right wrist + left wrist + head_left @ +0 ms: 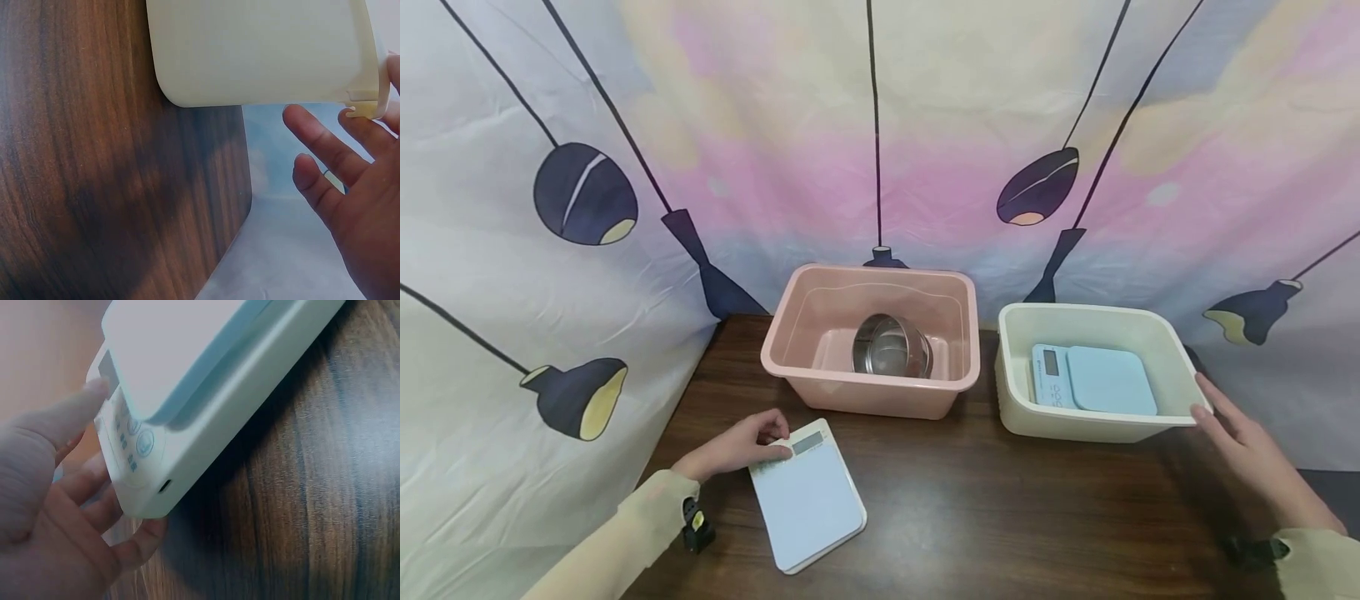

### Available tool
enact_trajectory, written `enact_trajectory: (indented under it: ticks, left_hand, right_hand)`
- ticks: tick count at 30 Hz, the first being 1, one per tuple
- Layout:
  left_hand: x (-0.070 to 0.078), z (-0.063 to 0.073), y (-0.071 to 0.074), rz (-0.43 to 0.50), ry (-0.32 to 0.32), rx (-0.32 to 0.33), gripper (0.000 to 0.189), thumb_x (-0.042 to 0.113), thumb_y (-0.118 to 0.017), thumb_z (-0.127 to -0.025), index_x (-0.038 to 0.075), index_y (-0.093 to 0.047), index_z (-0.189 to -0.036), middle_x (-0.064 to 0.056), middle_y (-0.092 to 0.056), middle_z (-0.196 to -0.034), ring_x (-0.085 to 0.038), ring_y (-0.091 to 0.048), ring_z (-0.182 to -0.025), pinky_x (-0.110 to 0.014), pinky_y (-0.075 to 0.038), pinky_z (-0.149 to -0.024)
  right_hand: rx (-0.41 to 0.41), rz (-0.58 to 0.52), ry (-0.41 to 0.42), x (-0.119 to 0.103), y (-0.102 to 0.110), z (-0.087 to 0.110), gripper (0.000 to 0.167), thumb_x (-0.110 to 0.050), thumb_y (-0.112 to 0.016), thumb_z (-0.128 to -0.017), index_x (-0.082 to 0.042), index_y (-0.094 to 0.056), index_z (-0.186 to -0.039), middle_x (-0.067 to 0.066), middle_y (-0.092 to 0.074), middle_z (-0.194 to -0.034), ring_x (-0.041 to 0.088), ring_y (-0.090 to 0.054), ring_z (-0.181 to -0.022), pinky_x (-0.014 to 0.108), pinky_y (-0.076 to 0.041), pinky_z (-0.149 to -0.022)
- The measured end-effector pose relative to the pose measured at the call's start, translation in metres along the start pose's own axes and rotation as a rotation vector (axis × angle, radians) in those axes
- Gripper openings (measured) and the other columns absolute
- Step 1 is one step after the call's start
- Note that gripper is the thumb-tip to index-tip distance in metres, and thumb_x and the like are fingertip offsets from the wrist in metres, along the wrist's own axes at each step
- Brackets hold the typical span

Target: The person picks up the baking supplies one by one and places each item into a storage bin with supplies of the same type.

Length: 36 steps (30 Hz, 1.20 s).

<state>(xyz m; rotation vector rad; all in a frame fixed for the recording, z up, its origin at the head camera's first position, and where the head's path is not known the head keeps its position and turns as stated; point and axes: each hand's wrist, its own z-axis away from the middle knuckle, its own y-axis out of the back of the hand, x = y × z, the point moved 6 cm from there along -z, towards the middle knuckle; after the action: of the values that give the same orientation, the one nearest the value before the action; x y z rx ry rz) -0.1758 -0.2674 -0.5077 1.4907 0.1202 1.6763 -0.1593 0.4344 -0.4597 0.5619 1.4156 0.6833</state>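
A white kitchen scale (808, 500) with a small grey display is at the front left of the table. My left hand (748, 446) holds its display end, thumb on top by the display and the other fingers at the edge. The left wrist view shows the scale's buttons and a small slot in its side (206, 450). At the right, my right hand (1247, 442) grips the rim of a cream plastic basin (1075, 425) at its right end. Two of that hand's fingers (319, 140) stretch out below the rim. A light blue kitchen scale (1112, 379) lies inside the basin.
A pink plastic basin (880, 396) stands at the back middle, left of the cream one, with round metal ware (891, 346) in it. Behind the dark wooden table (970, 500) hangs a cloth (925, 167) printed with lamps.
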Motion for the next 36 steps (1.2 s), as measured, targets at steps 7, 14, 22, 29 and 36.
enact_trajectory:
  ticks: [7, 14, 22, 29, 36]
  left_hand:
    - [-0.012, -0.001, 0.003, 0.075, 0.104, -0.095, 0.051, 0.019, -0.073, -0.098, -0.010, -0.058, -0.137, -0.007, -0.072, -0.108, -0.018, -0.064, -0.094, -0.030, -0.054, -0.084]
    - [-0.017, 0.000, -0.004, 0.191, 0.134, -0.226, 0.030, 0.013, -0.069, -0.100, -0.006, -0.070, -0.123, -0.006, -0.073, -0.099, -0.018, -0.063, -0.086, -0.030, -0.055, -0.076]
    - [-0.013, 0.003, -0.016, 0.296, 0.214, -0.272, 0.026, 0.015, -0.070, -0.101, -0.002, -0.066, -0.120, -0.007, -0.070, -0.097, -0.020, -0.067, -0.086, -0.037, -0.062, -0.070]
    - [-0.004, 0.002, -0.033, 0.461, 0.204, -0.342, 0.031, 0.013, -0.070, -0.100, -0.005, -0.058, -0.123, -0.011, -0.072, -0.101, -0.022, -0.072, -0.086, -0.033, -0.063, -0.067]
    - [0.010, -0.002, -0.047, 0.584, 0.135, -0.354, 0.070, 0.007, -0.068, -0.101, -0.006, -0.029, -0.157, -0.018, -0.072, -0.111, -0.031, -0.074, -0.095, -0.041, -0.065, -0.070]
  right_hand:
    - [-0.006, 0.017, 0.004, 0.000, 0.000, 0.000, 0.070, -0.035, -0.041, -0.113, -0.028, 0.003, -0.168, 0.037, -0.008, -0.165, 0.076, -0.026, -0.132, 0.092, -0.026, -0.086]
    - [0.006, 0.056, 0.024, -0.002, 0.000, 0.000, 0.069, -0.033, -0.040, -0.114, -0.022, 0.001, -0.168, 0.042, -0.016, -0.162, 0.072, -0.042, -0.121, 0.088, -0.038, -0.082]
    - [0.018, 0.057, 0.028, 0.001, 0.001, -0.001, 0.069, -0.033, -0.040, -0.114, -0.022, 0.000, -0.168, 0.041, -0.016, -0.162, 0.070, -0.044, -0.119, 0.087, -0.040, -0.082]
    - [0.029, 0.067, 0.032, 0.003, 0.002, -0.003, 0.069, -0.032, -0.042, -0.113, -0.020, -0.001, -0.168, 0.045, -0.023, -0.158, 0.060, -0.056, -0.109, 0.083, -0.044, -0.079]
    - [0.032, 0.076, 0.035, 0.003, 0.002, -0.003, 0.070, -0.033, -0.044, -0.113, -0.019, -0.004, -0.168, 0.047, -0.036, -0.149, 0.006, -0.061, -0.092, 0.073, -0.052, -0.074]
